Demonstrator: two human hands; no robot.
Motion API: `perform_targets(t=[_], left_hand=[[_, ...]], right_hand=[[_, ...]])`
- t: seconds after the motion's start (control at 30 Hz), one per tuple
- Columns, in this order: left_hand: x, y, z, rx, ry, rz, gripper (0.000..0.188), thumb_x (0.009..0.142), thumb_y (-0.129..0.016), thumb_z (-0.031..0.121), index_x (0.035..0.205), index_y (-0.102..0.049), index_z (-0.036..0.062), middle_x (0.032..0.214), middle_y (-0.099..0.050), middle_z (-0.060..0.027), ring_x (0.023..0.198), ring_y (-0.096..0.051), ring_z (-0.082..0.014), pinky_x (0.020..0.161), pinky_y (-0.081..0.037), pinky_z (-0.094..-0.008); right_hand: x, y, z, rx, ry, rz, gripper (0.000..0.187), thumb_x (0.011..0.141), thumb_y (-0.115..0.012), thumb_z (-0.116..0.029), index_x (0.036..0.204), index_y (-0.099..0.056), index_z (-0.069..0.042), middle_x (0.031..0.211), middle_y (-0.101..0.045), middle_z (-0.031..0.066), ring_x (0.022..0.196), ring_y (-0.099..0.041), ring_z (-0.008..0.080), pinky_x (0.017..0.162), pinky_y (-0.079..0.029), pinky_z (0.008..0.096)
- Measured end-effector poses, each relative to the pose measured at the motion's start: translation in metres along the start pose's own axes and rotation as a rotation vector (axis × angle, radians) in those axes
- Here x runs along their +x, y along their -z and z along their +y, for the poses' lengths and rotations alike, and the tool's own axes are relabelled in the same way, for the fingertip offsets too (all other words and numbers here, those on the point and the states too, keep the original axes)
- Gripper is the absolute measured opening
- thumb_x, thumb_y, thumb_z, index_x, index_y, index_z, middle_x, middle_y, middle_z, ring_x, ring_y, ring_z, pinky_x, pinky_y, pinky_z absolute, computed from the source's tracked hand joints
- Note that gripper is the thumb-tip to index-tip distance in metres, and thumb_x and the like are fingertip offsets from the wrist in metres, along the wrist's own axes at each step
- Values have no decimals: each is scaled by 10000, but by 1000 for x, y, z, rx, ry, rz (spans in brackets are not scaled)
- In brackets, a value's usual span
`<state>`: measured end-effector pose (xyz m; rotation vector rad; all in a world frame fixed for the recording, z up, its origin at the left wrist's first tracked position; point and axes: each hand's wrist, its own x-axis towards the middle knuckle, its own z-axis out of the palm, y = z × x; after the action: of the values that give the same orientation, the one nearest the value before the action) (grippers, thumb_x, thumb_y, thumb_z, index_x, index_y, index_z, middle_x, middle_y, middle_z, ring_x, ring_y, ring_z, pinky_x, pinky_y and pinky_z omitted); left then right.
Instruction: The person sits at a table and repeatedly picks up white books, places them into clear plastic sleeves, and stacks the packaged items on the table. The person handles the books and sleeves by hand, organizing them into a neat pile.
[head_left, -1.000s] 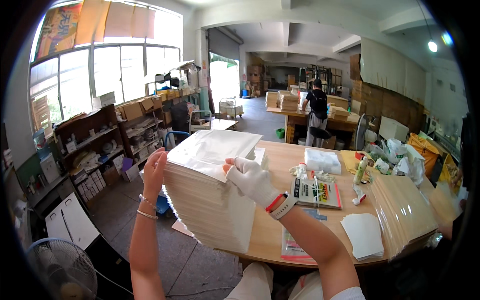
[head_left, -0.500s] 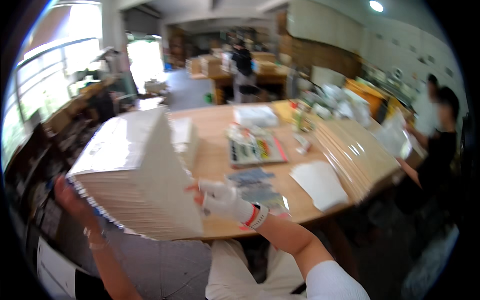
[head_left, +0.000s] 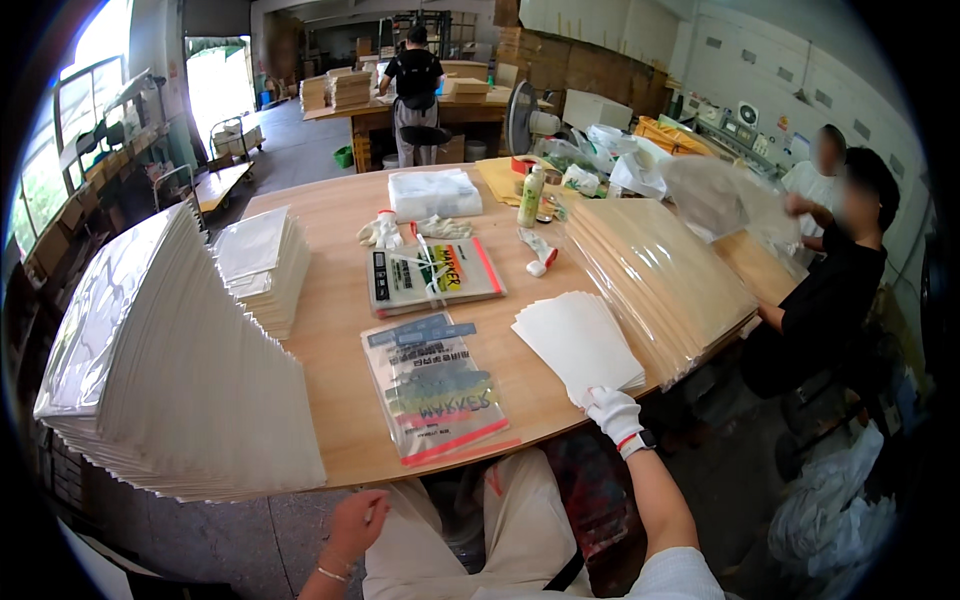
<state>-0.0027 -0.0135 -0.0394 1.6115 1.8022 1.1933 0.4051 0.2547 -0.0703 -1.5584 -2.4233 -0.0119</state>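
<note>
My right hand, in a white glove with bare fingertips, pinches the near corner of a fanned stack of white sheets at the table's front edge. How many sheets it grips is hidden. Above my lap, short of the table, my bare left hand is empty, its fingers half curled and apart. Between them on the table lie clear printed plastic bags with a pink strip. On the left, a tall curved stack of white sheets carries a glossy clear wrap on top.
A smaller white stack, a bundle of printed bags, gloves and a bottle stand on the table. At right lies a plastic-wrapped tan stack; a person in black handles clear plastic beyond it.
My right hand has left the tall stack's side and moved right to the fanned sheets. My left hand has come off that stack toward my lap. The view has shifted too.
</note>
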Motion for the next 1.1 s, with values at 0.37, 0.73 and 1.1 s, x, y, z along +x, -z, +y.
perform_targets(t=[0.37, 0.73, 1.1], left_hand=[[120, -102, -24, 712, -197, -296, 260, 732, -574, 116, 966, -545, 9, 1070, -506, -170, 963, -503, -350, 810, -428, -390], [152, -117, -54, 654, -282, -119, 107, 640, -621, 146, 724, -582, 92, 791, -553, -103, 787, -543, -270, 691, -468, -365], [141, -102, -64, 419, -451, -28, 120, 670, -596, 121, 775, -590, 64, 804, -562, -97, 844, -515, -295, 761, -442, -387]], right_hand=[[18, -4, 22, 1997, -976, 245, 272, 822, -558, -330, 794, -424, -95, 640, -576, 73, 439, -495, 153, 350, -362, 263], [-21, 16, 5, 1495, -566, 275, 149, 848, -469, -128, 945, -524, -29, 654, -526, 32, 459, -477, 112, 412, -395, 244], [-170, -1, -98, 1965, -863, -242, 199, 813, -496, -120, 953, -550, 11, 809, -585, 78, 668, -540, 154, 618, -463, 302]])
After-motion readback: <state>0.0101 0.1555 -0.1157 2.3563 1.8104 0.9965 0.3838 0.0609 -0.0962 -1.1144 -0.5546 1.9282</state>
